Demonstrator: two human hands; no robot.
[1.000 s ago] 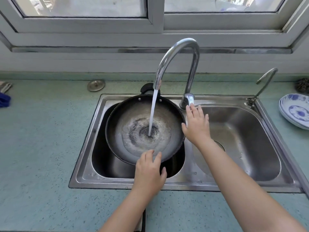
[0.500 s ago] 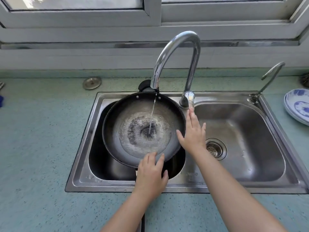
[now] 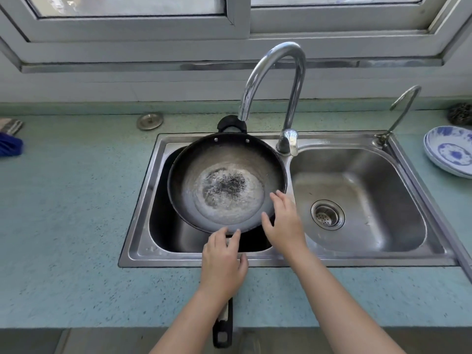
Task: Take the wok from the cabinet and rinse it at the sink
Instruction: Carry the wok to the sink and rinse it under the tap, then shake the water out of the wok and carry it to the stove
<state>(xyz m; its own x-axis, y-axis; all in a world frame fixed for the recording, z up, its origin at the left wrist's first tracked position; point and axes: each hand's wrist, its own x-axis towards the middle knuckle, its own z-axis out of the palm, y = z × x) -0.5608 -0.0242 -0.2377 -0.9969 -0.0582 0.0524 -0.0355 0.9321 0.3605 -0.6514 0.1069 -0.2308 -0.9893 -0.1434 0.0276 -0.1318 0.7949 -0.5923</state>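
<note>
head view: round black metal wok [image 3: 227, 182] tilted in the left basin of the double stainless steel sink [image 3: 143, 208], a shallow pool of water in its bottom, long black handle [image 3: 222, 328] reaching back over the pale green speckled surface [image 3: 63, 226]. left hand [image 3: 223, 264] laid over the handle root — grip loose, not visibly clenched. right hand [image 3: 283, 226] spread wide at the near rim, holding nothing. probably heavy, rigid, slick when wet — best held by handle plus rim.
</note>
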